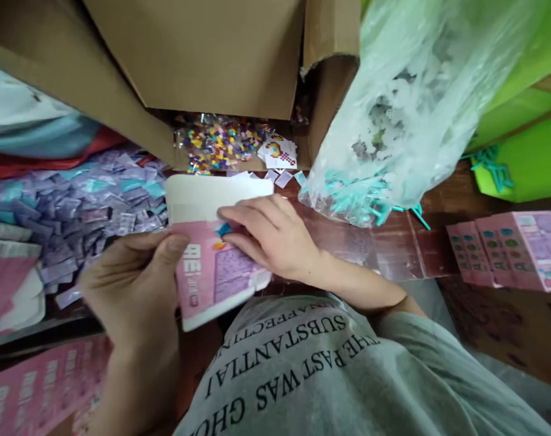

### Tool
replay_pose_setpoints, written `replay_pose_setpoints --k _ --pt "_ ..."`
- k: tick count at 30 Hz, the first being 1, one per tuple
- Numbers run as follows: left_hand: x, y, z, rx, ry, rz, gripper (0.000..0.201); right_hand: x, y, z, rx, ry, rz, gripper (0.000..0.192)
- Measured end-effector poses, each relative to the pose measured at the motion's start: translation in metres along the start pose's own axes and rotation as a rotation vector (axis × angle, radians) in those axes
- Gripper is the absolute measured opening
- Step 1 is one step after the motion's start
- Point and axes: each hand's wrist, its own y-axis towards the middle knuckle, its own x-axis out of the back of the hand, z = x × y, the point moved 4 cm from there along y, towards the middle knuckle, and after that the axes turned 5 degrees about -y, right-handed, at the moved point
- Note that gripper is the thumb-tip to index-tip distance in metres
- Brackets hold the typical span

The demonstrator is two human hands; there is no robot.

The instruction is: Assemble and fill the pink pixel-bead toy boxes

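Observation:
A pink printed carton (212, 278) with its white flap (203, 197) open sits in front of my chest. My left hand (134, 290) grips the carton's left side, thumb on its pink face. Fingers of my right hand (269, 233) press on the carton's top near the flap, over a small teal piece (224, 229). Whether that hand pinches the teal piece I cannot tell.
A heap of small purple sachets (75, 206) lies at left. A brown cardboard box (212, 54) behind holds a bag of coloured beads (218, 145) and pattern cards (279, 152). A clear bag of teal tools (393, 121) hangs right; finished pink cartons (516, 248) lie at right, flat ones (34, 387) lower left.

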Motion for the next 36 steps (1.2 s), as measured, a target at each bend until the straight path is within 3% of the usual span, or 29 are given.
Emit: replay_pose_setpoints --k 2,4,7,9,11,14,16,18,21,22,24,26,28,31,34,36 --pt "-0.016 -0.012 0.008 0.011 -0.017 0.031 0.017 0.006 -0.008 -0.012 -0.024 0.027 0.088 0.032" --pt "-0.034 -0.021 0.014 -0.083 0.075 0.145 0.019 0.02 -0.022 -0.027 -0.054 0.099 0.192 0.029" --pt "-0.055 -0.04 0.018 -0.355 0.28 0.281 0.064 0.037 -0.042 -0.049 -0.19 0.229 0.245 0.028" --pt "-0.065 -0.051 0.021 -0.405 0.33 0.365 0.095 0.037 -0.051 -0.06 -0.303 0.364 0.242 0.03" --pt "-0.073 -0.057 0.024 -0.311 0.319 0.486 0.1 0.031 -0.057 -0.063 -0.374 0.525 0.239 0.033" --pt "-0.081 -0.056 0.028 -0.071 0.211 0.75 0.071 0.026 -0.057 -0.058 -0.335 0.698 0.198 0.036" --pt "-0.083 -0.05 0.032 0.079 0.073 0.891 0.054 0.031 -0.055 -0.056 -0.249 0.663 0.118 0.032" --pt "-0.081 -0.04 0.041 0.218 -0.084 0.839 0.049 0.038 -0.058 -0.064 -0.242 0.486 -0.017 0.03" --pt "-0.082 -0.031 0.065 0.306 -0.222 0.657 0.053 0.031 -0.074 -0.091 -0.37 0.362 -0.121 0.063" --pt "-0.085 -0.031 0.071 0.27 -0.25 0.636 0.059 0.021 -0.081 -0.101 -0.418 0.44 -0.096 0.076" --pt "-0.094 -0.033 0.081 0.147 -0.3 0.652 0.089 -0.004 -0.097 -0.115 -0.491 0.679 -0.031 0.092" --pt "-0.1 -0.034 0.087 0.056 -0.337 0.713 0.109 -0.021 -0.111 -0.124 -0.558 0.858 -0.016 0.097" --pt "-0.101 -0.032 0.09 0.051 -0.317 0.793 0.088 -0.027 -0.12 -0.128 -0.597 0.927 0.027 0.088" --pt "-0.097 -0.019 0.085 0.037 -0.211 0.797 0.031 -0.019 -0.12 -0.13 -0.565 0.894 0.164 0.048" --pt "-0.094 -0.006 0.072 -0.037 -0.133 0.681 0.023 -0.004 -0.112 -0.134 -0.449 0.707 0.111 0.027" --pt "-0.095 -0.002 0.064 -0.028 -0.184 0.608 0.029 -0.001 -0.109 -0.136 -0.411 0.622 0.005 0.032"
